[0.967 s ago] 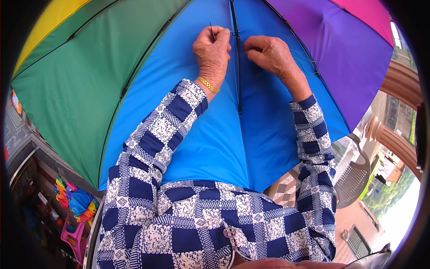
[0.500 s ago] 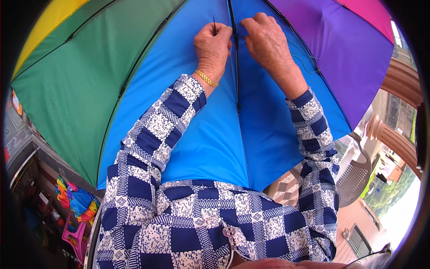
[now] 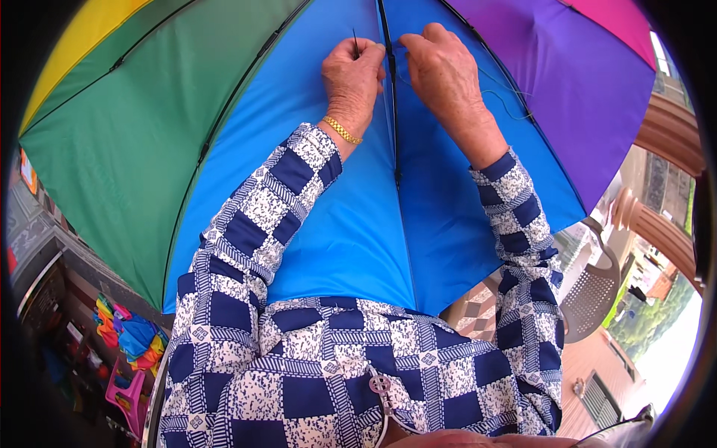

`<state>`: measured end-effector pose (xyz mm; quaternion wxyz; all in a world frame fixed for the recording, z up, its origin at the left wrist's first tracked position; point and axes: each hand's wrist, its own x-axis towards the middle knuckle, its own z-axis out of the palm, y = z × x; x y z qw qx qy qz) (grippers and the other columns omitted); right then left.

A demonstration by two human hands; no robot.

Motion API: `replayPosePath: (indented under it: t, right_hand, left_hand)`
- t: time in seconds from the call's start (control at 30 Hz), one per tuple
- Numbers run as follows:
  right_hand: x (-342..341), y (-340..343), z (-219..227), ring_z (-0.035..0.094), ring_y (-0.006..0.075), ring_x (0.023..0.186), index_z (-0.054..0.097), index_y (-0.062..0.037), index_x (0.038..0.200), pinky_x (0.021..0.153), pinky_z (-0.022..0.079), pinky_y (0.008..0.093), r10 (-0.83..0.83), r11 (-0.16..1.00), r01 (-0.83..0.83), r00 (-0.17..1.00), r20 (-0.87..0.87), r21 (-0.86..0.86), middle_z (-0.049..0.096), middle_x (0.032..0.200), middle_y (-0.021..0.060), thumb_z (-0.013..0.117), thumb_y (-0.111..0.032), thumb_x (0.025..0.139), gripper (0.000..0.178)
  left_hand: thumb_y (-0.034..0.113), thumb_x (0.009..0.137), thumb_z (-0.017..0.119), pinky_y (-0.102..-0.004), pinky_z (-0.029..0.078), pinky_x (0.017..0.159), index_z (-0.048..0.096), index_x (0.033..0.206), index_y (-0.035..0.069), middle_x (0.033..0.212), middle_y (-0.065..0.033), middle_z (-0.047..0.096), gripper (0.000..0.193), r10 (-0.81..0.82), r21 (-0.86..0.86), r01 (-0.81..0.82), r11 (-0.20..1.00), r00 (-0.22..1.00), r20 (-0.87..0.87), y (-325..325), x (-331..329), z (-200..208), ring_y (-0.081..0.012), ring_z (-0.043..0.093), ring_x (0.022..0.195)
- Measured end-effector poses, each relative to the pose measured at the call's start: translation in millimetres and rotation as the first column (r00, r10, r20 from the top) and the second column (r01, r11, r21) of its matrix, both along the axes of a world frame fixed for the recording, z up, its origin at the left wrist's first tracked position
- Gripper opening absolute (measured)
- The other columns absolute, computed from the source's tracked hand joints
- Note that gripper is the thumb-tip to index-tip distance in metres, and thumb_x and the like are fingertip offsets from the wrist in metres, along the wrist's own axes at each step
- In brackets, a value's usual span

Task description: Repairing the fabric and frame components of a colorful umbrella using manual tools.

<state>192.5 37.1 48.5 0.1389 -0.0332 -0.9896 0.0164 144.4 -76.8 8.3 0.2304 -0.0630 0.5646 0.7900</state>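
An open multicoloured umbrella (image 3: 328, 239) spreads before me, its inside showing, with black ribs (image 3: 396, 142) along the panels. At the middle rib of the blue panels, my left hand (image 3: 352, 78) is closed, thumb and finger pinched beside the rib. A small dark pointed tool (image 3: 356, 46) sticks up from its grip; the rest is hidden in the palm. Just right of that rib, my right hand (image 3: 447, 82) is closed in a pinch. A thin pale thread (image 3: 499, 98) trails from behind it over the blue and purple panels. Whether a needle is in these fingers is too small to see.
At lower left lie a bundle of rainbow-coloured cloth (image 3: 134, 336) and a pink plastic stool (image 3: 128, 396). A grey-brown perforated chair (image 3: 591, 299) stands at right, near brown railing columns (image 3: 650, 224). Patterned floor tiles (image 3: 474, 310) show below the umbrella's edge.
My right hand has shifted slightly left and down, its fingertips still close to the rib. My left hand has barely moved and keeps the dark tool.
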Motion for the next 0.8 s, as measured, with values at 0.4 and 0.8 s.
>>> replayPosePath:
  t: [0.4,0.8]
  right_hand:
    - [22.0,54.0,4.5,0.059,0.0241,0.085,0.064,-0.0100,0.081,0.071,0.049,0.0352,-0.074,0.995,0.072,0.997,-0.025,-0.062,0.060,0.095,0.0011,0.058,-0.006,0.077,0.007]
    - [243.3,310.4,193.3,0.056,0.0400,0.083,0.050,0.0100,0.075,0.091,0.041,0.0548,-0.858,-0.062,-0.800,0.348,-0.378,-0.596,0.056,0.079,0.0238,0.040,0.005,0.076,0.011]
  left_hand:
    - [0.016,0.080,0.064,-0.0212,0.037,0.039,0.055,0.079,0.004,0.061,-0.0023,0.056,0.015,-0.179,-0.115,0.178,0.977,0.984,-0.001,-26.7,-17.5,9.7,-0.0072,0.046,0.043]
    - [0.023,0.076,0.069,-0.0349,0.047,0.062,0.055,0.101,0.009,0.081,-0.0064,0.057,0.032,-0.503,-0.628,0.034,0.777,0.633,-0.588,-5.5,-6.8,10.9,-0.0193,0.056,0.068]
